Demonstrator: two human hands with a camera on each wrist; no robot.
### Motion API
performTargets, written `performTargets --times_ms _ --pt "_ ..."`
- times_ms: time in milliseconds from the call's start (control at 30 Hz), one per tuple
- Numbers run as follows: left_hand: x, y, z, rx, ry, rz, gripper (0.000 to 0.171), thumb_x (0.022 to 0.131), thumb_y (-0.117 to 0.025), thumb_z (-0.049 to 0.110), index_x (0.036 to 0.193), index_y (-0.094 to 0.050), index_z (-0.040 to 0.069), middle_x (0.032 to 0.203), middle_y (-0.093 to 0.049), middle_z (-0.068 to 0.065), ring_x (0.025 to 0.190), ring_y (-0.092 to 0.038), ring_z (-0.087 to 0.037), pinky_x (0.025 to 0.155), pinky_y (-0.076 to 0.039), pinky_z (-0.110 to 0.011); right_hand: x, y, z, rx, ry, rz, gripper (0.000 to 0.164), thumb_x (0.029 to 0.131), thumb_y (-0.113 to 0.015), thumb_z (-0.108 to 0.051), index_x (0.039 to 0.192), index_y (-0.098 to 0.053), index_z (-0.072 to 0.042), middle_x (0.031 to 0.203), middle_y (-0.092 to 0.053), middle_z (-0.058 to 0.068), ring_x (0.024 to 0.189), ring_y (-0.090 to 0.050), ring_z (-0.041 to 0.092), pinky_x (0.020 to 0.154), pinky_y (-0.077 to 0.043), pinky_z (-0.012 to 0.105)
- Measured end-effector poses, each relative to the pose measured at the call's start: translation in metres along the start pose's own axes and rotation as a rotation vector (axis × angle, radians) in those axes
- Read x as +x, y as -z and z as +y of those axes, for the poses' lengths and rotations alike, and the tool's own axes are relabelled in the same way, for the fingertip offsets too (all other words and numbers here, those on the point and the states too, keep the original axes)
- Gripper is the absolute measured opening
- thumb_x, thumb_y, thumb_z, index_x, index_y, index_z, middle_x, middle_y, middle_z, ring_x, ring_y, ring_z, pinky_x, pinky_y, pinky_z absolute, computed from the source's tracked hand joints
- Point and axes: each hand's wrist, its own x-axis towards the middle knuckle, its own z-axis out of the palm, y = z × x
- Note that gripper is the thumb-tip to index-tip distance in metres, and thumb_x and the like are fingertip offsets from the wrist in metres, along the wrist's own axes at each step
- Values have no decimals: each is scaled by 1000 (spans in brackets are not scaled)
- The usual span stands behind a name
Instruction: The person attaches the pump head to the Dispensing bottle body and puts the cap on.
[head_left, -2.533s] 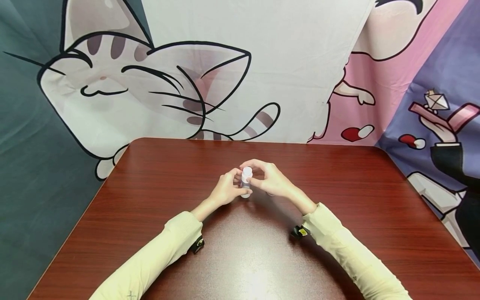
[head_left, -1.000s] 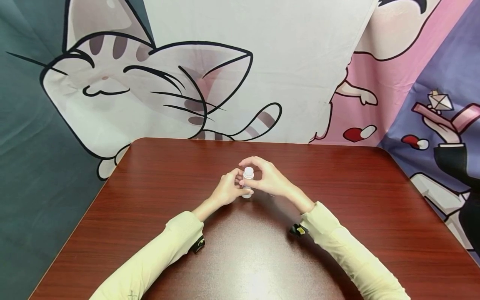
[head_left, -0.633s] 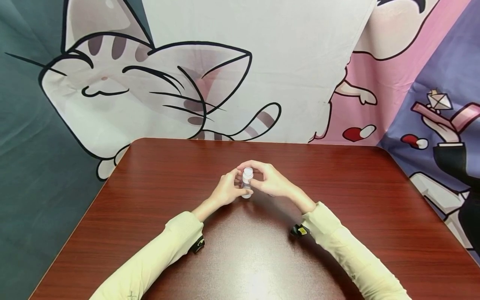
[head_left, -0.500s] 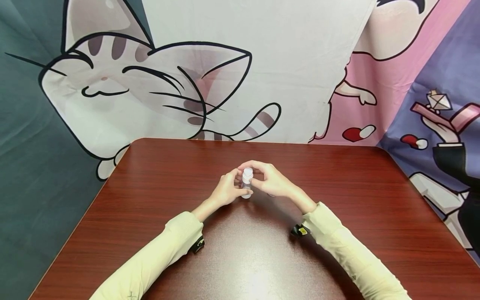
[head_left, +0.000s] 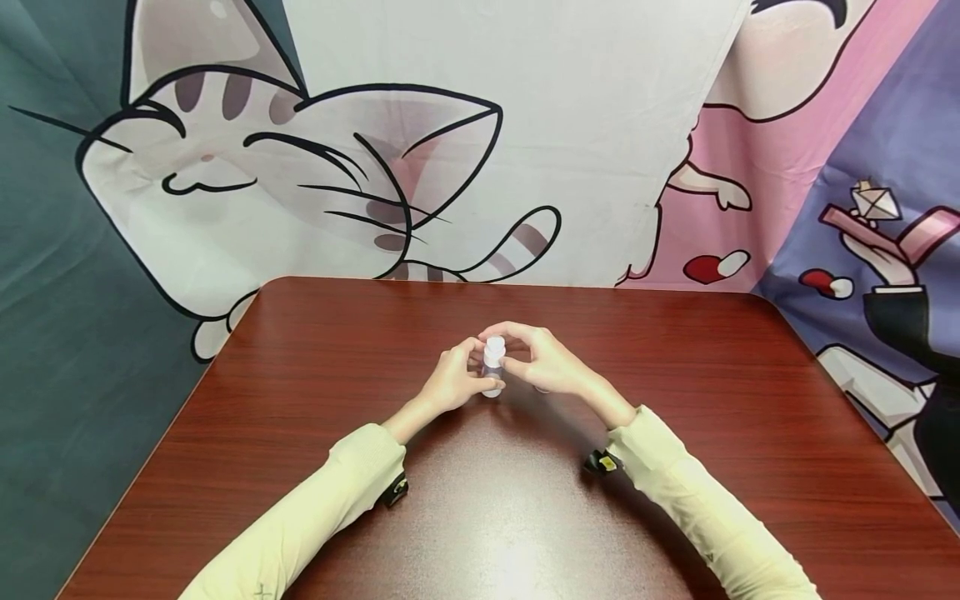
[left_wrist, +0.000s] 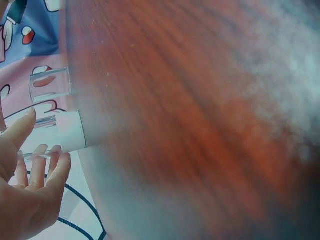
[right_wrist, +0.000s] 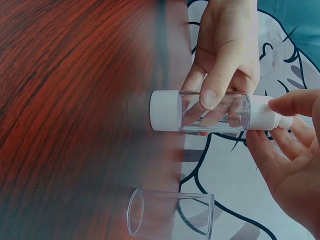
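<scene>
Two hands [head_left: 453, 377] [head_left: 551, 360] hold a bottle [right_wrist: 241, 112] well inside the table edges [head_left: 495, 289]

No lettering, brand or number can be read, the only marks being a small cross-like mark [head_left: 262, 590] on the left sleeve [head_left: 300, 508], nearer the viewer than the bottle [head_left: 492, 367], and an illegible yellow patch [head_left: 608, 463] to the bottle's right.
</scene>
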Motion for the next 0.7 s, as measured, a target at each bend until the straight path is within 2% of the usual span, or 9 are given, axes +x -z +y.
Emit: performTargets --times_ms 67,200,367,567,700 --pt "0 0 0 1 -6 2 45 72 -83 9 105 -56 -4 102 -68 -18 94 -69 -25 79 -60 -26 0 0 0 -1 1 3 35 89 -60 0 123 -59 -6 119 -66 10 107 -66 22 96 -54 37" --pt "1 0 0 -1 29 -7 46 73 -83 8 108 -56 -4 105 -68 -18 98 -68 -28 83 -59 -29 0 0 0 -2 -1 9 34 89 -61 0 123 -60 -5 118 -67 10 107 -66 22 95 -54 35" --pt "3 0 0 4 61 -11 47 72 -83 7 109 -56 -4 106 -68 -17 99 -68 -28 83 -59 -29 0 -1 -2 7 -22 15 35 89 -61 4 123 -59 -2 118 -67 14 106 -67 26 95 -55 39" --pt "2 -1 1 15 57 -3 47 72 -84 8 109 -57 -3 105 -68 -17 98 -68 -27 82 -59 -29 0 -4 -2 3 -33 36 34 88 -59 7 122 -57 6 118 -65 23 107 -65 35 95 -53 48" --pt "2 -1 1 27 45 3 46 72 -84 9 107 -57 -3 104 -68 -16 97 -68 -26 82 -59 -29 0 -5 -3 -14 -42 58 33 88 -62 5 121 -60 3 116 -67 20 105 -67 32 93 -55 44"
